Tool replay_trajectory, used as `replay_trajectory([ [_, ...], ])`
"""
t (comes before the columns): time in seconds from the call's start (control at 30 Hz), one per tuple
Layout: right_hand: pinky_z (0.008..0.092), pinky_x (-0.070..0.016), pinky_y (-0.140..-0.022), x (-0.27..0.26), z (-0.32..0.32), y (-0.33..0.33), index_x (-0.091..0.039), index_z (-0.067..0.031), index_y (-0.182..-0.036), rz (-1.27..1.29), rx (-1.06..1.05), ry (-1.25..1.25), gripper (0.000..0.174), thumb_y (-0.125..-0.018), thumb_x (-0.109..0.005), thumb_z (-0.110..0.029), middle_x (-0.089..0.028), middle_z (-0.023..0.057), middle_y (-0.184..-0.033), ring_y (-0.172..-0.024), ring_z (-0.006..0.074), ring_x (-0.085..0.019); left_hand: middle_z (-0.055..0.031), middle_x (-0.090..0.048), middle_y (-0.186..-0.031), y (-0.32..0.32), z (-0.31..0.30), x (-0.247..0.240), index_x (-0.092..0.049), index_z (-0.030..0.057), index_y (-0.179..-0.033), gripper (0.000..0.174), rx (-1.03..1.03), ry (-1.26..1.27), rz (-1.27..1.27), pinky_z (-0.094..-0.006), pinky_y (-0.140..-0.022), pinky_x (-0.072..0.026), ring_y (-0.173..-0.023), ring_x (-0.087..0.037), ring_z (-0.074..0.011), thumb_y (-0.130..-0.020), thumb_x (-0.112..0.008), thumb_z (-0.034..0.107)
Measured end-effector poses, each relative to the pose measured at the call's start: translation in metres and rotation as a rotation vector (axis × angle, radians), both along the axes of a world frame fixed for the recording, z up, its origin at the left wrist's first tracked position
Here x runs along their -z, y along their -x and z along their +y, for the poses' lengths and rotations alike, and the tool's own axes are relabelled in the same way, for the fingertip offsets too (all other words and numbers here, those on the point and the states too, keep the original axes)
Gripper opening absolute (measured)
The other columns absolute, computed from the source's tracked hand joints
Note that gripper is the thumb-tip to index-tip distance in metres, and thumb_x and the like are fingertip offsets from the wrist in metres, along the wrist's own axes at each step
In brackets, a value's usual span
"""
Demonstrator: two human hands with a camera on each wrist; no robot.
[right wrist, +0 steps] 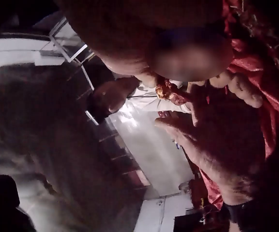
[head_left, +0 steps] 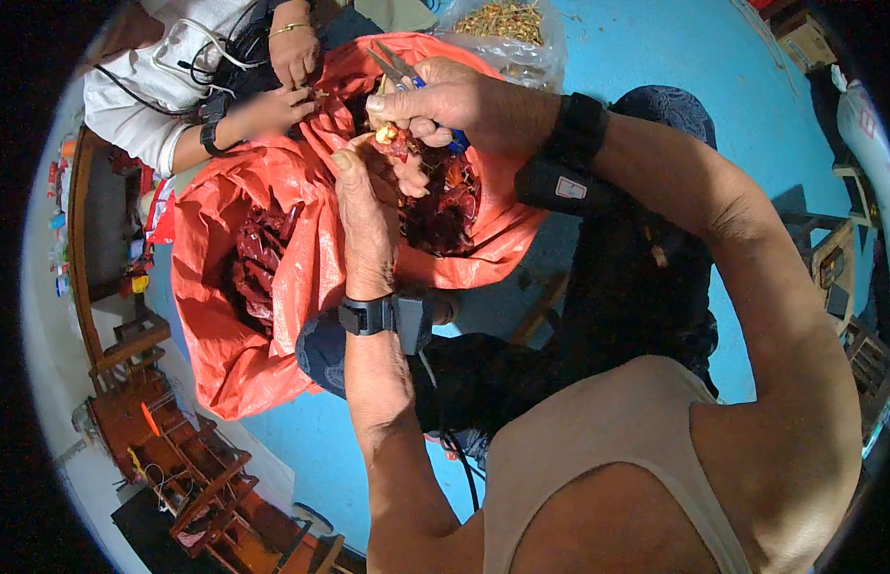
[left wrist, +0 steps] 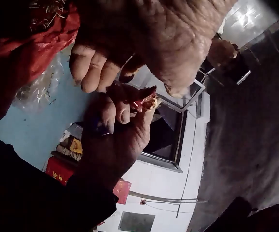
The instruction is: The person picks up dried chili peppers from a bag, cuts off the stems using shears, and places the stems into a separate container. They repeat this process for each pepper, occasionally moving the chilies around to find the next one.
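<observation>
Two sets of fingers meet on one dried chili (head_left: 392, 142). The left hand (head_left: 368, 206) pinches it between the thumb and curled fingers, palm turned up, and the left wrist view shows the red pod caught right at the tips. The right hand (head_left: 435, 100) sits just above, touching the same pod, with its fingers wrapped tight round a pair of scissors (head_left: 395, 65) with blue handles. The blades poke up and away from the chili; tbh I can't tell how far apart they are.

Both hands hover over a heap of chilies (head_left: 445, 210), dark red, lying inside a big red plastic bag (head_left: 225, 325) that's spread wide on the blue floor (head_left: 646, 57). Black straps on both wrists.

Across the bag a second person (head_left: 139, 86) in white sleeves has both hands at the far rim, handling something small, can't make out what. Just behind that, at the top of the head view, there's a clear bag (head_left: 521, 38) stuffed with pale yellowish stems or scraps. Dark wooden furniture (head_left: 177, 459) stands off to the left.
</observation>
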State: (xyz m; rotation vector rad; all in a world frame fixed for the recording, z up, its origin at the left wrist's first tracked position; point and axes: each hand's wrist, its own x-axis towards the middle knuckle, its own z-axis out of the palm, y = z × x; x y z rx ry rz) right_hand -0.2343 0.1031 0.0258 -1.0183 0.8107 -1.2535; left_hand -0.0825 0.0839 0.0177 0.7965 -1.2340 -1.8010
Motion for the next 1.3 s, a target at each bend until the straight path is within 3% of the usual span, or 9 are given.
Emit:
replay_trajectory([
  [0.3, 0.0197, -0.0187, -0.038, -0.001, 0.005, -0.007, -0.049, -0.0079, -0.062, 0.206, 0.100, 0.063, 0.029, -0.083, -0.056, -0.028, -0.033, -0.0072, -0.050, -0.043, 0.0017, -0.028, -0.0037, -0.055, -0.070, -0.007, -0.004, -0.001, -0.050, 0.0041, -0.084, 0.028, 0.165, 0.090, -0.050, -0.0209, -0.052, -0.0393, -0.057, -0.050, -0.0104, -0.089, -0.045, 0.031],
  [0.47, 0.0195, -0.0212, -0.039, -0.001, 0.008, -0.005, -0.049, -0.0079, -0.060, 0.294, 0.121, 0.066, 0.030, -0.082, -0.057, -0.027, -0.034, -0.0070, -0.049, -0.044, 0.0017, -0.030, -0.0053, -0.051, -0.063, -0.009, -0.009, 0.008, -0.053, 0.0040, -0.080, 0.016, -0.214, 1.103, -0.663, -0.0265, -0.052, -0.0391, -0.057, -0.047, -0.0118, -0.084, -0.055, 0.019],
  [0.63, 0.0199, -0.0236, -0.041, 0.009, 0.000, -0.010, -0.050, -0.0075, -0.059, 0.340, 0.177, 0.216, 0.030, -0.081, -0.058, -0.027, -0.035, -0.0064, -0.049, -0.045, 0.0020, -0.033, -0.0098, -0.047, -0.060, -0.012, -0.015, 0.002, -0.053, 0.0049, -0.072, 0.016, -0.214, 1.556, -0.843, -0.0365, -0.050, -0.0401, -0.058, -0.050, -0.0268, -0.072, -0.064, 0.016],
  [0.77, 0.0212, -0.0260, -0.042, 0.004, 0.009, -0.012, -0.046, -0.0083, -0.059, 0.147, 0.110, 0.067, 0.030, -0.083, -0.055, -0.024, -0.034, -0.0061, -0.051, -0.046, 0.0031, -0.033, -0.0094, -0.053, -0.065, -0.012, -0.015, 0.004, -0.054, 0.0021, -0.075, 0.014, -0.229, 1.558, -0.728, -0.0294, -0.051, -0.0416, -0.057, -0.052, -0.0205, -0.080, -0.057, 0.014],
  [0.83, 0.0213, -0.0267, -0.043, 0.005, 0.011, -0.015, -0.044, -0.0087, -0.060, -0.014, 0.012, 0.000, 0.030, -0.083, -0.054, -0.024, -0.034, -0.0062, -0.052, -0.047, 0.0034, -0.032, -0.0040, -0.051, -0.062, -0.007, -0.010, 0.007, -0.053, 0.0012, -0.075, 0.018, -0.306, 1.194, -0.512, -0.0256, -0.051, -0.0389, -0.057, -0.046, -0.0116, -0.086, -0.051, 0.015],
  [1.0, 0.0200, -0.0284, -0.044, 0.007, -0.004, -0.017, -0.045, -0.0083, -0.064, 0.283, 0.399, 0.264, 0.029, -0.086, -0.048, -0.026, -0.035, -0.0048, -0.053, -0.047, 0.0040, -0.033, 0.0014, -0.042, -0.062, 0.006, -0.010, 0.008, -0.048, 0.0004, -0.072, 0.024, -0.322, 0.958, -0.543, -0.0212, -0.051, -0.0340, -0.059, -0.036, -0.0061, -0.090, -0.044, 0.016],
  [1.17, 0.0194, -0.0290, -0.039, -0.038, -0.021, 0.039, -0.048, -0.0041, -0.076, 0.058, 0.492, -0.085, 0.019, -0.085, -0.052, -0.021, -0.045, 0.0002, -0.057, -0.046, 0.0069, -0.038, -0.0001, -0.043, -0.059, -0.024, -0.034, 0.001, -0.049, 0.0012, -0.069, 0.024, -0.497, 1.051, -0.581, -0.0239, -0.050, -0.0352, -0.057, -0.039, -0.0073, -0.087, -0.047, 0.017],
  [1.23, 0.0165, -0.0259, -0.037, -0.029, -0.036, 0.053, -0.049, -0.0041, -0.077, -0.172, 0.406, 0.031, 0.016, -0.085, -0.052, -0.018, -0.043, -0.0013, -0.057, -0.045, 0.0054, -0.037, -0.0057, -0.049, -0.056, -0.062, -0.056, -0.019, -0.053, 0.0016, -0.072, 0.025, -0.657, 1.153, -0.866, -0.0292, -0.046, -0.0372, -0.049, -0.043, -0.0125, -0.087, -0.049, 0.021],
  [1.3, 0.0165, -0.0263, -0.037, -0.022, -0.038, 0.064, -0.050, -0.0037, -0.078, -0.175, 0.269, 0.018, 0.015, -0.085, -0.052, -0.017, -0.044, -0.0013, -0.058, -0.045, 0.0054, -0.037, -0.0143, -0.060, -0.066, -0.104, -0.076, -0.030, -0.061, 0.0088, -0.083, 0.029, -0.840, 1.097, -1.635, -0.0418, -0.049, -0.0426, -0.059, -0.058, -0.0325, -0.083, -0.050, 0.036],
])
